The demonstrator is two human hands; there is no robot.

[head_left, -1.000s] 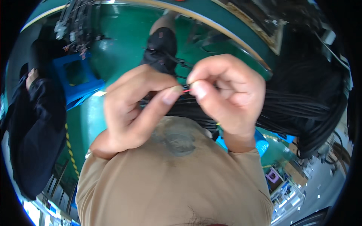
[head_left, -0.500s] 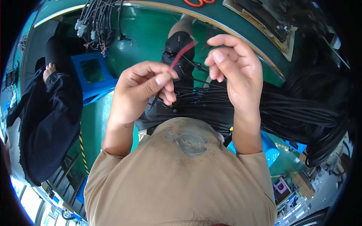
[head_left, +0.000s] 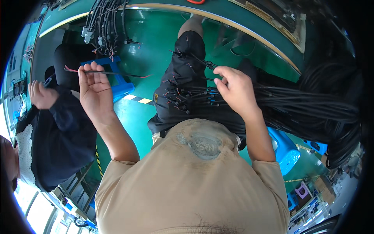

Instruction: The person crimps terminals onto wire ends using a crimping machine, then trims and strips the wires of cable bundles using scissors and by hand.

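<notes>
I report from the head view, with clock directions taken from its centre. The left hand [head_left: 95, 89], between 9 and 10 o'clock, has its palm turned up and grasps a thin dark cable [head_left: 120, 74], which lies across its fingers under the thumb. That cable is in the air, apart from the cable bundle [head_left: 311, 103] at 3 o'clock. Its 9 o'clock end splits into reddish leads [head_left: 67, 69]; its 3 o'clock end shows a fine red tip, too small for me to tell whether it is bare.

The right hand [head_left: 235, 87], at 2 o'clock, has its fingertips bent close to a black connector [head_left: 210, 65] and a dark strand. I cannot tell whether it grips either.

Progress, in my judgement: partial. On the held cable, coloured conductor is exposed at both ends, and I see no connector fitted to it. Left over are the numerous cable ends [head_left: 187, 95] across the lap at 12 o'clock, lying outside the left hand's grasp. I cannot verify a count or the finish of each end.

Surroundings: a hanging wire harness [head_left: 111, 25] at 11 o'clock by the table [head_left: 218, 7]; a co-worker's hand [head_left: 43, 95] at 9 o'clock, blurred, apart from the cable.
</notes>
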